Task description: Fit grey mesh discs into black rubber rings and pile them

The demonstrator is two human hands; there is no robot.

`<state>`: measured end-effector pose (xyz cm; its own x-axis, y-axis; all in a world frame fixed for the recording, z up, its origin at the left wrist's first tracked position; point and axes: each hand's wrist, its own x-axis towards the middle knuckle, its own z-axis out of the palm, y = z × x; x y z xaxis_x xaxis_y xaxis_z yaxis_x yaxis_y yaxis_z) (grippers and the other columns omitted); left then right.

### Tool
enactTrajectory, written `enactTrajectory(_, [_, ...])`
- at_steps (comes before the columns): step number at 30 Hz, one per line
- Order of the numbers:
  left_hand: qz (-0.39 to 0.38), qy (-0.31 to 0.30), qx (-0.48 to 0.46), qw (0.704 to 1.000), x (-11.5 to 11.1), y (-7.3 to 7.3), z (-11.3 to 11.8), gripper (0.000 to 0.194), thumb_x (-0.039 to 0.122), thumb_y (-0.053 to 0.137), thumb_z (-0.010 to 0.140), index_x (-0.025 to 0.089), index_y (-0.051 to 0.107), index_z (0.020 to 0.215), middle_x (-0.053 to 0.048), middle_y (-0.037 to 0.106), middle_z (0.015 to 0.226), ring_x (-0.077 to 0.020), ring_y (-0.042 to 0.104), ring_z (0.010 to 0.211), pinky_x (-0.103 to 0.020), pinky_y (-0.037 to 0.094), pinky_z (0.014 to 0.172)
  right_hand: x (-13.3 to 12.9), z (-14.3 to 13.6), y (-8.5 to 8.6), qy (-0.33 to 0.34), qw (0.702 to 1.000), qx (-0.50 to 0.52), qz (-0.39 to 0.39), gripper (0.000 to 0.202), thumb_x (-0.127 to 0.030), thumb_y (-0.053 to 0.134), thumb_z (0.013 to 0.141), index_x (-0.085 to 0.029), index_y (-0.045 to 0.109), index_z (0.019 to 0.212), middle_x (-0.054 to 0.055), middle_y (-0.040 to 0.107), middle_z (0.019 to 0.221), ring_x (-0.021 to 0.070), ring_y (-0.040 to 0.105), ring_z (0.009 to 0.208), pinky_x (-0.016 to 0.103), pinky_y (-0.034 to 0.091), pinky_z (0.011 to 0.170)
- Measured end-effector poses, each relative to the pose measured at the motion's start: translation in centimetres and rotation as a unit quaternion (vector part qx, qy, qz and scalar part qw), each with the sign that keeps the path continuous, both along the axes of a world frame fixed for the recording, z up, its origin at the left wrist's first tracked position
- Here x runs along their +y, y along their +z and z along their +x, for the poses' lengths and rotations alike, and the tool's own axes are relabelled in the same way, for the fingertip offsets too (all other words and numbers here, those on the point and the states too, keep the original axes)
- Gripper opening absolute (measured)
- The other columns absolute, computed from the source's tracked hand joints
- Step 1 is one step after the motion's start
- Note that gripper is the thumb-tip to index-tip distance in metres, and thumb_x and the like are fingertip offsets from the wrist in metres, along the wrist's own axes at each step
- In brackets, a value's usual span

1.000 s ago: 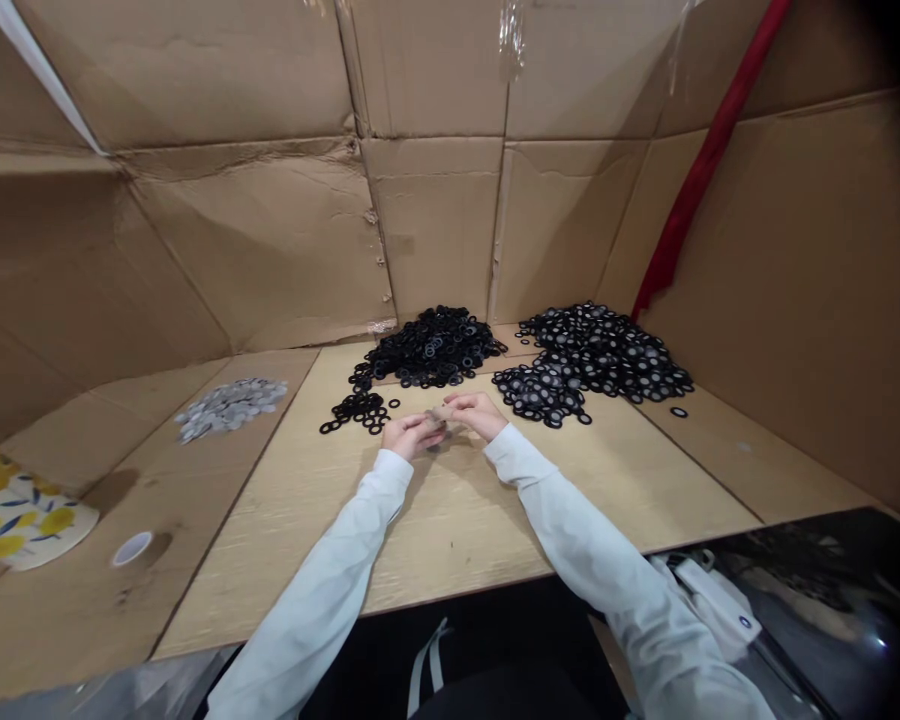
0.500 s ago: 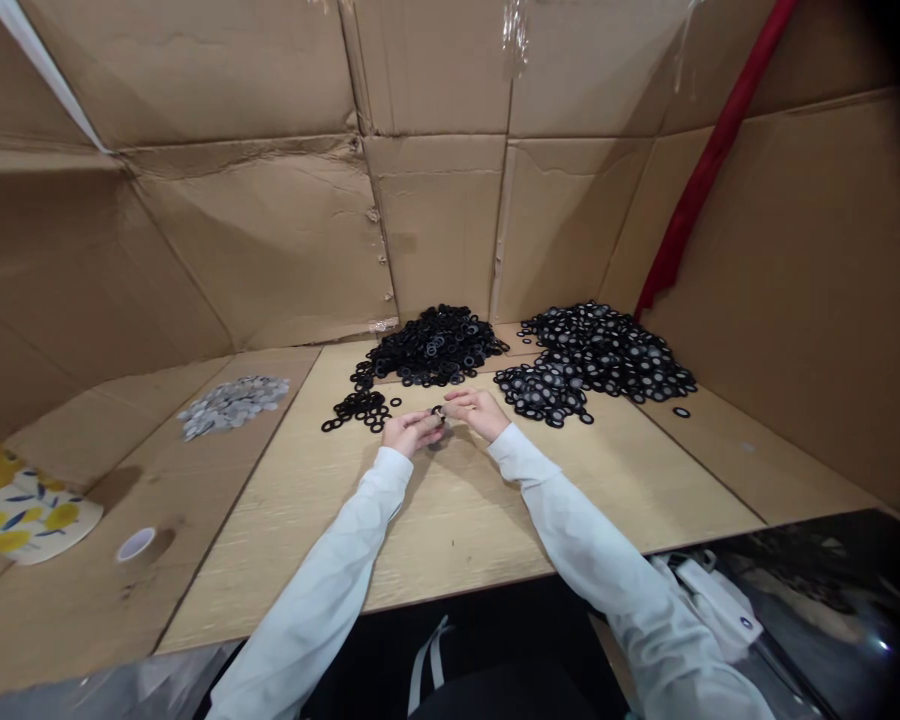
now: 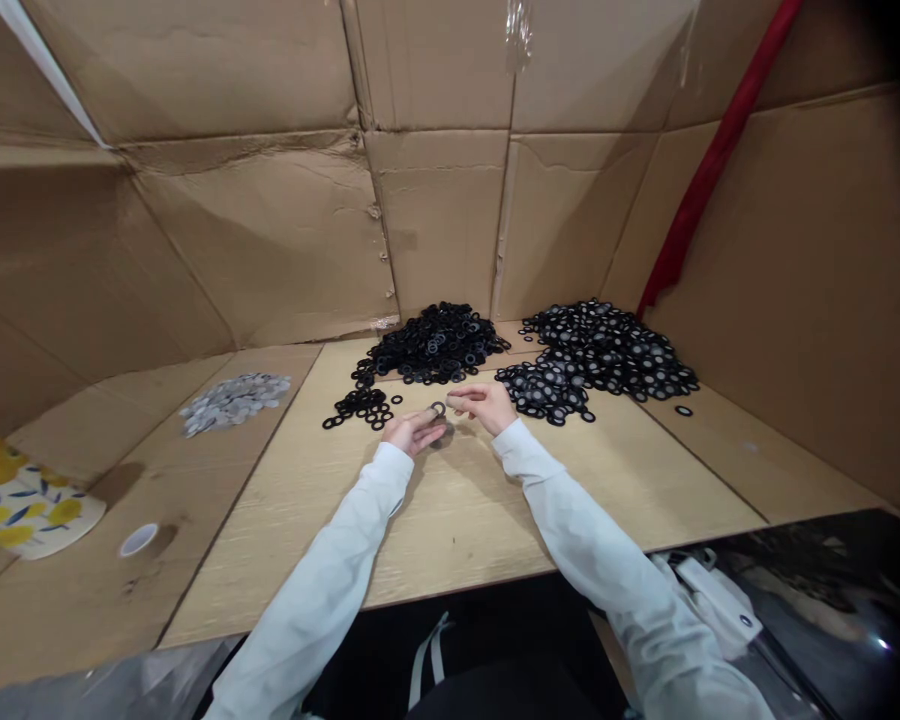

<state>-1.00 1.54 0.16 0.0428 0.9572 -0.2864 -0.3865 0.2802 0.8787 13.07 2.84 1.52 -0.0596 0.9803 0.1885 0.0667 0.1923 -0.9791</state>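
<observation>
My left hand (image 3: 409, 434) pinches a black ring (image 3: 442, 408) by its edge, above the middle of the wooden board. Just to the right, the fingertips of my right hand (image 3: 491, 406) are pressed together on a small grey disc (image 3: 451, 401), partly covered by the fingers. A narrow gap separates disc and ring. Left of my hands lies a small group of loose black rings (image 3: 366, 406). Behind them rises a larger heap of black rings (image 3: 439, 345). Beside my right hand spreads a pile of black rings with grey centres (image 3: 547, 390).
Grey discs (image 3: 236, 402) lie piled on the cardboard at left. A white tape roll (image 3: 138, 540) and a lemon-patterned container (image 3: 37, 505) stand nearer on that side. Cardboard walls (image 3: 442, 230) enclose the back and sides. One ring with a grey centre (image 3: 683, 411) lies apart at right.
My right hand has drawn slightly right, away from the left fingers. The ring in my left hand now shows more openly, with a gap between it and the right fingertips.
</observation>
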Motion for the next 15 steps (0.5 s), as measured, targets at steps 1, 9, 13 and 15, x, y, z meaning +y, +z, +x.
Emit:
enactTrajectory(1, [0.0,-0.001,0.0,1.0,-0.02,-0.01,0.01,0.013,0.01,0.063,0.056,0.008,0.061,0.069,-0.011,0.065,0.072,-0.0189,0.062,0.068,-0.03,0.049,0.074,-0.04,-0.04,-0.02,0.002,1.0,0.005,-0.01,0.025,-0.031,0.064,0.05,-0.013,0.065,0.068,0.004,0.061,0.058,0.013,0.052,0.05,0.024,0.035,0.045])
enactTrajectory(9, [0.024,0.009,0.026,0.999,-0.33,0.08,0.45,0.008,0.006,0.063,0.056,0.006,0.059,0.063,-0.008,0.062,0.058,-0.0164,0.061,0.056,-0.03,0.049,0.071,0.19,-0.12,-0.49,0.029,0.999,-0.014,-0.008,0.017,-0.025,0.064,0.048,-0.014,0.064,0.061,0.002,0.06,0.058,0.0096,0.048,0.05,0.022,0.034,0.045])
enactTrajectory(13, [0.024,0.001,0.037,0.999,-0.44,0.05,0.65,0.007,0.005,0.062,0.056,0.007,0.058,0.061,-0.007,0.062,0.057,-0.0156,0.06,0.053,-0.03,0.049,0.07,0.39,-0.1,-0.65,0.019,0.999,-0.016,-0.027,0.018,-0.024,0.065,0.046,-0.012,0.064,0.059,0.002,0.06,0.055,0.0092,0.046,0.049,0.023,0.036,0.049])
enactTrajectory(15, [0.025,-0.003,0.035,0.999,-0.49,0.0,0.7,0.007,0.006,0.062,0.057,0.007,0.058,0.063,-0.007,0.062,0.057,-0.0155,0.06,0.054,-0.03,0.049,0.069,0.54,-0.15,-0.89,0.013,1.0,-0.008,-0.028,0.018,-0.025,0.066,0.044,-0.012,0.064,0.056,0.003,0.06,0.056,0.0098,0.048,0.051,0.024,0.037,0.052])
